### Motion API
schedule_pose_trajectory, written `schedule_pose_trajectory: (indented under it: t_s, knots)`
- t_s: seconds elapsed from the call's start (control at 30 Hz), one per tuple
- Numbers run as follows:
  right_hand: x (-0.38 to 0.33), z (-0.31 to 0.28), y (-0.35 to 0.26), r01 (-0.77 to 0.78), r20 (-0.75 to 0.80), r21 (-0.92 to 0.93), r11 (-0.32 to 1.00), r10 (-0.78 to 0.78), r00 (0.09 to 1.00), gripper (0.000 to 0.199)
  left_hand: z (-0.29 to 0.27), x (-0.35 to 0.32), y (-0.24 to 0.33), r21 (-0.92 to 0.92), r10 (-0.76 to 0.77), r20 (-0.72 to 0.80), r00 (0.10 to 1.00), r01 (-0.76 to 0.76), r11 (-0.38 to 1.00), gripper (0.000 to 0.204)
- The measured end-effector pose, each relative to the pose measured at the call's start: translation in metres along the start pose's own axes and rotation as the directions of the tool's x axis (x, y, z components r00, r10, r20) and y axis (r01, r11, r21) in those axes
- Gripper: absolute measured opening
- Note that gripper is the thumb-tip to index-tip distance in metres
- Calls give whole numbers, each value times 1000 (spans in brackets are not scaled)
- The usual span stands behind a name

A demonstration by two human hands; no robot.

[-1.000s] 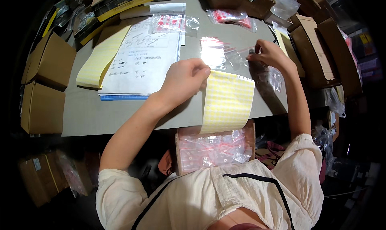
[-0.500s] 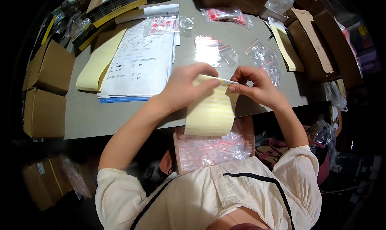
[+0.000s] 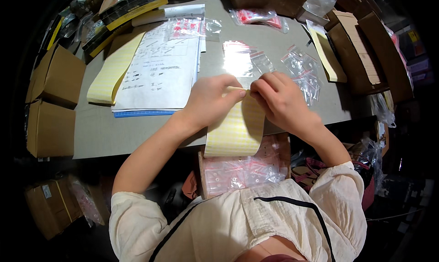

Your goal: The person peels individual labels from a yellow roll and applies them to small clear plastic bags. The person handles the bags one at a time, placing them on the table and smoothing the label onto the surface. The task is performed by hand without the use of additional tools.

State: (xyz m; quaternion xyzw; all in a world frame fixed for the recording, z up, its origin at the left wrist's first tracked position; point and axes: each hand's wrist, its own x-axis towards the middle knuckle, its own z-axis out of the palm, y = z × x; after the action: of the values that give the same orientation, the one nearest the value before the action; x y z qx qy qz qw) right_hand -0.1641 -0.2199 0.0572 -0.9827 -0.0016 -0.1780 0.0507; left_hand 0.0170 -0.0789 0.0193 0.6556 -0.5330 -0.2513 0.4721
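- Both hands up over the near edge of the grey table (image 3: 137, 134), pinched together at the top edge of a yellow sticker sheet (image 3: 235, 129).
- Left hand (image 3: 210, 102) closed on the sheet's upper left corner, thumb and forefinger pressed to it.
- Right hand (image 3: 281, 99) curled, fingertips nipping the same top edge, touching the left fingers; whether a sticker is caught there, impossible to tell.
- Sheet hanging down from the grip, lower end curling over the table edge above a box of small clear bags (image 3: 242, 170).
- Likely light, thin and floppy; probably easy to crease, tacky once peeled.
- Best held at the edge or a corner, lightly.
- Loose clear bags (image 3: 302, 70) just beyond the right hand; white paper form (image 3: 160, 74) beside the left.
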Motion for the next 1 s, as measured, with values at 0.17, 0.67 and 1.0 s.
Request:
schedule_pose_trajectory:
  t_s: [0.17, 0.67, 1.0]
  knots:
    - [4, -11, 9, 145, -39, 36, 989, -143, 989, 21, -3, 3, -6, 3, -31, -10, 999, 31, 1000, 23]
    - [56, -13, 116, -381, 347, -250, 890, 450, 823, 25, -4, 5, -2, 10, -57, -1, 998, 57, 998, 30]
    - [65, 31, 106, -145, 144, 61, 987, 135, 980, 19, -5, 6, -7, 23, -58, -36, 998, 59, 998, 29]
